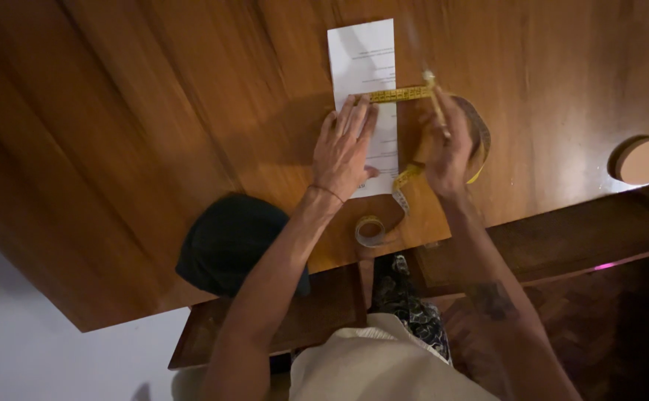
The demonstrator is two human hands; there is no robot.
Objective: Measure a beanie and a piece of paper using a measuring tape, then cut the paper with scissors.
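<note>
Wooden table (pixel 153 111) — left hand (pixel 344 148) flat, fingers together, pinning paper (pixel 365 56); right hand (pixel 447 145) clamps pencil (pixel 436 104) and tape (pixel 398 94) — tape may slip, skewing the mark.

I see the sheet of paper (pixel 364 56) on the surface (pixel 153 111), the measuring tape (pixel 401 94) laid across it. The tape roll (pixel 369 230) sits nearer me, the cap (pixel 228 241) to its left, the round coaster (pixel 644 160) far right.
</note>
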